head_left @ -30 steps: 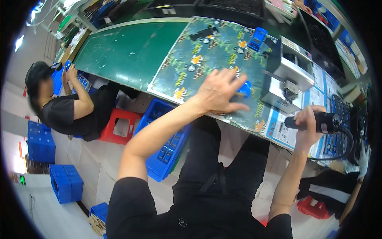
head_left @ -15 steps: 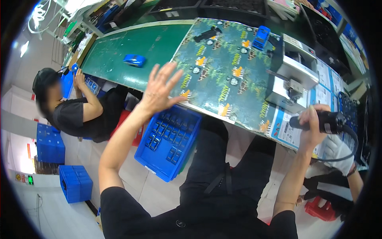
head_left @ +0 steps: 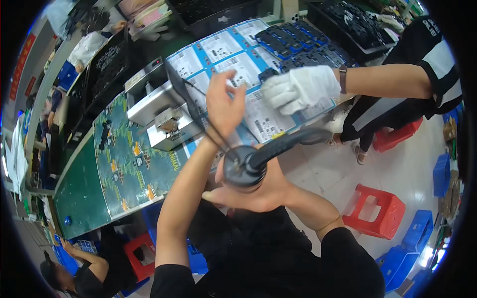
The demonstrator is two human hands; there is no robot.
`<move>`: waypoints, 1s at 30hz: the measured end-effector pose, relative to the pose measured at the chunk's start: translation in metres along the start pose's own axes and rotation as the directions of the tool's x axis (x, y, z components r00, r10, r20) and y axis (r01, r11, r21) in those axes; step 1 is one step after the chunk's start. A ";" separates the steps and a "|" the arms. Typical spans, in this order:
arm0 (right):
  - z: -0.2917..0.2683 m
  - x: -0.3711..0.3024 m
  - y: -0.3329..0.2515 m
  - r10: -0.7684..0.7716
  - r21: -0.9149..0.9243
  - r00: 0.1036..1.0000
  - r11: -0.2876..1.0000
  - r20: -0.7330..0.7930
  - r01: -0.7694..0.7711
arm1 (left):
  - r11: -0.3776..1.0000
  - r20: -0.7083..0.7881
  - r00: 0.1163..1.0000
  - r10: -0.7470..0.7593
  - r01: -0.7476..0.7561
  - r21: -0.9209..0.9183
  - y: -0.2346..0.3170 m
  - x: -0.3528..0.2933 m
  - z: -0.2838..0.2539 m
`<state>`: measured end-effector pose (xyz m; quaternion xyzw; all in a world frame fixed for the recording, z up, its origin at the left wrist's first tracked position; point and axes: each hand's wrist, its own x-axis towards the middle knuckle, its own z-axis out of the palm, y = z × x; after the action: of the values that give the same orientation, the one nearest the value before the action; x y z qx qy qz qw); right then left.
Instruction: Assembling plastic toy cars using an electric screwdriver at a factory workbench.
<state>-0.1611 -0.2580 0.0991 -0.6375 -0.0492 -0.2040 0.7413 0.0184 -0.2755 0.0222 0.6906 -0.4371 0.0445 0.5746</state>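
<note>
My right hand (head_left: 271,191) grips a black corded electric screwdriver (head_left: 243,169) in front of my body, its round cord end turned up towards me. From that end a thick black cord (head_left: 293,141) runs off to the right. The tip is hidden below the hand. My left hand (head_left: 224,107) reaches forward over the printed sheets (head_left: 233,67), fingers apart and partly bent, with nothing visible in it. Close to its left stands a silver metal machine (head_left: 166,121). Beyond the hands, rows of black and blue toy car parts (head_left: 290,39) lie on the sheets.
A co-worker's white-gloved hand (head_left: 303,89) reaches in from the right. Black bins of parts (head_left: 348,27) line the far side. A blue toy car (head_left: 68,220) sits on the green bench (head_left: 74,203) at left, near a seated person. A red stool (head_left: 375,211) stands at right.
My view has swung right. My left hand has moved from the patterned mat to the sheets beyond the machine. The screwdriver, still in my right hand, has come in front of my body.
</note>
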 end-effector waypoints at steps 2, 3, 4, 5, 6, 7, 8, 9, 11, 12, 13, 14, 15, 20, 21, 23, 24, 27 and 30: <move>-0.008 -0.003 -0.003 -0.014 0.022 1.000 1.000 -0.021 0.014 | 0.992 0.057 0.990 -0.126 0.127 -0.004 -0.008 0.035 0.021; -0.014 -0.005 -0.004 -0.016 0.035 1.000 0.999 -0.022 0.017 | 0.958 0.230 0.930 -0.286 0.286 0.035 -0.003 0.049 0.035; -0.018 -0.005 -0.003 -0.023 0.039 0.999 0.999 -0.032 0.025 | 0.897 0.382 0.816 -0.434 0.429 0.104 0.002 0.056 0.045; -0.019 -0.005 0.000 -0.050 0.061 0.997 0.997 -0.054 0.053 | 0.923 0.410 0.829 -0.380 0.309 0.231 0.007 0.054 0.051; -0.022 -0.004 0.003 -0.075 0.082 0.994 0.993 -0.076 0.082 | 0.913 0.432 0.841 -0.326 0.162 0.375 0.011 0.054 0.058; -0.025 -0.004 0.004 -0.080 0.087 0.994 0.992 -0.079 0.087 | 0.908 0.514 0.757 -0.403 0.259 0.331 0.014 0.056 0.060; -0.027 -0.003 0.005 -0.121 0.049 0.988 0.991 -0.091 0.126 | 0.885 0.592 0.658 -0.464 0.360 0.294 0.017 0.057 0.061; -0.027 -0.001 0.005 -0.162 0.008 0.982 0.986 -0.099 0.164 | 0.885 0.590 0.660 -0.465 0.359 0.296 0.014 0.051 0.064; -0.031 -0.004 0.002 -0.097 -0.006 0.994 0.995 -0.058 0.097 | 0.917 0.382 0.842 -0.380 0.396 0.038 0.003 0.033 0.064; -0.034 -0.005 -0.001 -0.030 -0.029 0.999 0.999 -0.026 0.029 | 0.883 0.339 0.861 -0.381 0.447 -0.145 0.008 0.025 0.062; -0.031 -0.006 -0.004 0.079 0.067 0.995 0.995 -0.060 -0.075 | 0.894 0.288 0.899 -0.330 0.396 -0.211 0.006 0.017 0.057; -0.031 -0.006 0.001 0.034 0.038 0.996 0.999 -0.085 -0.031 | 0.901 0.227 0.932 -0.282 0.338 -0.271 0.002 0.007 0.048; -0.033 -0.010 -0.002 0.104 0.078 0.985 0.993 -0.136 -0.094 | 0.805 0.241 0.889 -0.389 0.455 -0.380 0.021 0.000 0.035; -0.063 -0.011 -0.018 -0.190 -0.068 0.960 0.981 -0.207 0.179 | 0.548 0.059 0.880 -0.471 0.344 -0.762 0.072 -0.051 -0.092; -0.052 0.003 -0.025 -0.233 0.132 0.943 0.954 -0.236 0.269 | 0.513 -0.001 0.845 -0.534 0.324 -0.795 0.073 -0.067 -0.121; -0.035 0.036 -0.021 -0.413 0.226 0.889 0.863 -0.197 0.451 | 0.439 -0.079 0.783 -0.616 0.258 -0.860 0.061 -0.095 -0.163; -0.015 0.055 -0.020 -0.489 0.271 0.854 0.809 -0.180 0.521 | 0.407 -0.120 0.756 -0.643 0.205 -0.890 0.049 -0.111 -0.180; 0.030 0.098 -0.010 -0.573 0.068 0.809 0.809 -0.131 0.584 | 0.241 -0.046 0.685 -0.727 0.192 -0.951 0.022 -0.135 -0.198; 0.058 0.130 0.012 -0.557 -0.056 0.825 0.830 -0.090 0.554 | 0.218 -0.034 0.650 -0.760 0.205 -0.954 0.008 -0.153 -0.207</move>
<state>-0.0273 -0.2317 0.1423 -0.5945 -0.1917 -0.4439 0.6425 0.0103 -0.0183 0.0114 0.3337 0.0307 -0.2085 0.9188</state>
